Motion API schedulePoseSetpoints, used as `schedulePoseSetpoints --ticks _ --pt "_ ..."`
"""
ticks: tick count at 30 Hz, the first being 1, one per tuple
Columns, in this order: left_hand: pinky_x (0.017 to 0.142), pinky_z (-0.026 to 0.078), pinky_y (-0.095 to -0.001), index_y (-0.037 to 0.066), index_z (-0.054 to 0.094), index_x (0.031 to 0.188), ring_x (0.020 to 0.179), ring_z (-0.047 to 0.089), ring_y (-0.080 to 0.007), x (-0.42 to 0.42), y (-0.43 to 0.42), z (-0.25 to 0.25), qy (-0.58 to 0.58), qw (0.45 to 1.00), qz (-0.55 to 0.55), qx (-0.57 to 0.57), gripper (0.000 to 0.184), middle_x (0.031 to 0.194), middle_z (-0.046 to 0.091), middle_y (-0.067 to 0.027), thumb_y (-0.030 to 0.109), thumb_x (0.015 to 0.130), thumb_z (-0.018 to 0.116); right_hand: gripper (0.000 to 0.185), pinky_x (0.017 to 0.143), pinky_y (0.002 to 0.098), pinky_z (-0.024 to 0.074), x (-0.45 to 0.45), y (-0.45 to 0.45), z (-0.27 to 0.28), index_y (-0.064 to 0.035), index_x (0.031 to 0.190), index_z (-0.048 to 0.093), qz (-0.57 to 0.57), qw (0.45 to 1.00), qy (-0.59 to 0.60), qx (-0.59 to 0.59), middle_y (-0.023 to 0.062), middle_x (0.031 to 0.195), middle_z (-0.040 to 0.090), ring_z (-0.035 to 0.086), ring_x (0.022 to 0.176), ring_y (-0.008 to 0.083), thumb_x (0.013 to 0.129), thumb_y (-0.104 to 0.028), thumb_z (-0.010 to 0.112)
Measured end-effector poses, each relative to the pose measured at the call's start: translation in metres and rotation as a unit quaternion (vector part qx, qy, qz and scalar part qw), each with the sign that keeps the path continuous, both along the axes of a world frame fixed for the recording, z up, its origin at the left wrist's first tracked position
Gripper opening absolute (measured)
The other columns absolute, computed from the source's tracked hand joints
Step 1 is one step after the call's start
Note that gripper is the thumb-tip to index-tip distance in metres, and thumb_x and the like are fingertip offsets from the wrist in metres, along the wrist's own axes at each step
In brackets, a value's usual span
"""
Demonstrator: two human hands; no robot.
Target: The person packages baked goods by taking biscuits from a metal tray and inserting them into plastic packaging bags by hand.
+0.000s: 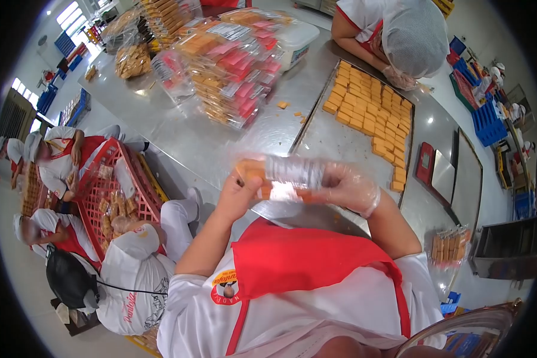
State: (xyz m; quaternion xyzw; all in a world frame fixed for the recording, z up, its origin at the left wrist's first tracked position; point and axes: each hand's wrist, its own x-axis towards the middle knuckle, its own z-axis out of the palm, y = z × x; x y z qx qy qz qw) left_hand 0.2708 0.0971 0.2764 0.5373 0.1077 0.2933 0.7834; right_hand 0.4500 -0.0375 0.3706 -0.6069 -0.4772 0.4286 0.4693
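Just above my red apron, both hands hold a clear plastic pack of orange-brown baked pieces (253, 169), its label side blurred by motion. Fingers of my left hand (240, 190) are wrapped round the pack's left end, with the thumb on the front. My right hand (349, 188), in a clear plastic glove, grips the opposite end. Beyond the hands, a metal tray (322, 138) carries rows of small orange baked pieces (370, 110). Left of this tray rises a stack of filled packs (232, 68) with white and pink labels.
Across the steel table (206, 143), a co-worker in a hairnet (414, 39) leans over the tray. A white lidded tub (296, 42) stands behind the packs. Co-workers surround a red crate (101, 197) at left. To the right lie a red-framed item (424, 163) and another pack (450, 247).
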Motion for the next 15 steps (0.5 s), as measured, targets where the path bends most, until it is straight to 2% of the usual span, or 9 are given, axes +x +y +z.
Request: schedulePoseSetpoints --ticks 2,3,6,9,12,15 --pt "0.074 0.045 -0.0270 0.002 0.045 0.107 0.086 0.054 -0.0133 -0.007 -0.003 0.006 0.074 0.992 -0.056 0.082 0.035 0.096 0.054 -0.0074 0.020 0.080 0.058 0.031 0.071 0.0213 0.0446 0.006 -0.005 -0.015 -0.0053 0.101 0.057 0.070 0.985 -0.132 0.082 0.0025 0.084 0.060 0.055 0.080 0.0090 0.072 -0.009 0.067" --pt "0.075 0.043 -0.0264 0.002 0.046 0.106 0.085 0.053 -0.0125 -0.007 -0.004 0.010 0.089 0.987 -0.116 0.063 0.033 0.096 0.054 -0.0063 0.016 0.080 0.058 0.028 0.078 0.0235 0.0443 -0.001 -0.005 -0.006 -0.0087 0.100 0.058 0.040 0.999 0.020 -0.012 0.0036 0.095 0.060 0.056 0.088 0.0124 0.073 -0.007 0.065" --pt "0.078 0.042 -0.0273 0.002 0.047 0.105 0.088 0.052 -0.0134 0.000 -0.004 -0.003 0.054 0.965 -0.005 0.257 0.031 0.095 0.054 -0.0060 0.015 0.080 0.058 0.026 0.080 0.0281 0.0452 -0.007 -0.003 -0.012 -0.0044 0.102 0.057 -0.014 0.977 0.214 -0.017 0.0083 0.104 0.056 0.056 0.093 0.0178 0.076 -0.005 0.059" --pt "0.080 0.041 -0.0280 0.002 0.048 0.104 0.093 0.052 -0.0161 0.000 -0.004 -0.006 0.020 0.979 -0.034 0.200 0.029 0.101 0.056 -0.0094 0.012 0.079 0.058 0.027 0.081 0.0312 0.0458 -0.005 -0.006 -0.014 0.0027 0.102 0.054 -0.010 0.889 0.445 -0.110 0.0139 0.107 0.053 0.056 0.094 0.0220 0.077 -0.006 0.057" --pt "0.086 0.038 -0.0343 0.003 0.046 0.101 0.102 0.050 -0.0225 0.001 -0.004 0.005 -0.022 0.975 -0.080 0.208 0.026 0.107 0.054 -0.0147 0.011 0.079 0.058 0.031 0.081 0.0313 0.0460 -0.015 -0.009 -0.015 0.0084 0.101 0.052 0.003 0.875 0.469 -0.115 0.0183 0.106 0.053 0.055 0.094 0.0236 0.076 -0.010 0.058" --pt "0.090 0.037 -0.0379 0.004 0.046 0.100 0.105 0.049 -0.0266 0.002 -0.002 0.012 -0.072 0.964 -0.097 0.238 0.026 0.109 0.053 -0.0169 0.009 0.078 0.058 0.034 0.082 0.0301 0.0459 -0.021 -0.007 -0.002 0.0084 0.101 0.052 0.016 0.883 0.458 -0.098 0.0174 0.105 0.053 0.056 0.093 0.0229 0.075 -0.013 0.061"
